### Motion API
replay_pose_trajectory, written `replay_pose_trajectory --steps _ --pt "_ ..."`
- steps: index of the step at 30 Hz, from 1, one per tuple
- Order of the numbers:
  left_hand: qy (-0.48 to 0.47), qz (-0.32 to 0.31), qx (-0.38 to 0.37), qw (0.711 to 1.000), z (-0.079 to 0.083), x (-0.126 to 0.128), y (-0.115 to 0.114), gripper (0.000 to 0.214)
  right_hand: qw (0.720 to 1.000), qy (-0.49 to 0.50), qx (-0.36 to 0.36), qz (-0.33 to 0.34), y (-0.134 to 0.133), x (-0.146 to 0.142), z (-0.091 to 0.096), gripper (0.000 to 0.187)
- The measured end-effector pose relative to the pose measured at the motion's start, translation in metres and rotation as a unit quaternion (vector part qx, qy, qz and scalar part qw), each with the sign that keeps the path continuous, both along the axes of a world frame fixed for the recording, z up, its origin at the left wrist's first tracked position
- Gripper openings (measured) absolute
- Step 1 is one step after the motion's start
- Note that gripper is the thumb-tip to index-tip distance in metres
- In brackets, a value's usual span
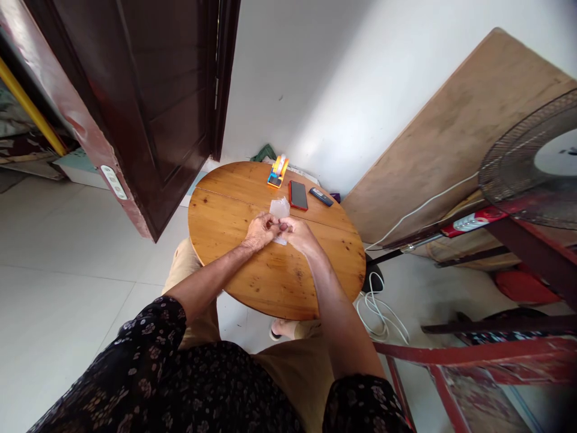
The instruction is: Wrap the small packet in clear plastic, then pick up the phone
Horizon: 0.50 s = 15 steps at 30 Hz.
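My left hand (260, 231) and my right hand (298, 231) meet over the middle of a round wooden table (234, 222). Both have their fingers curled and pinched on a small clear plastic bag (280, 208) that sticks up behind the fingers. A bit of white shows below the fingertips; what is inside the bag I cannot make out.
Behind the hands lie a red-edged phone (298, 195), a dark remote (321, 196) and an orange and blue device (277, 171). A dark door (148, 102) stands left; a fan (532, 162), a leaning board (451, 138) and white cables (381, 313) are right.
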State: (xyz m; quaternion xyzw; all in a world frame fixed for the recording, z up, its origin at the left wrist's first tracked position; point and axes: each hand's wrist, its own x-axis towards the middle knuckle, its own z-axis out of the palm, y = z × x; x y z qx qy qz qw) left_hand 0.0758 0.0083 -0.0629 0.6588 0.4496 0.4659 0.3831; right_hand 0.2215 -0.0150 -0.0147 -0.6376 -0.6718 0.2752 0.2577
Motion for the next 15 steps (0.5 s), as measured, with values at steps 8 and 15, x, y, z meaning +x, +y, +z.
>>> replay_pose_trajectory --steps 8,15 --pt "0.037 0.0 0.023 0.999 0.002 0.003 -0.005 0.016 0.997 -0.055 0.022 0.045 -0.001 0.007 -0.006 0.073" --pt "0.086 -0.008 0.033 0.996 0.001 0.005 -0.003 0.01 0.986 0.114 0.115 -0.031 -0.002 0.034 -0.026 0.041"
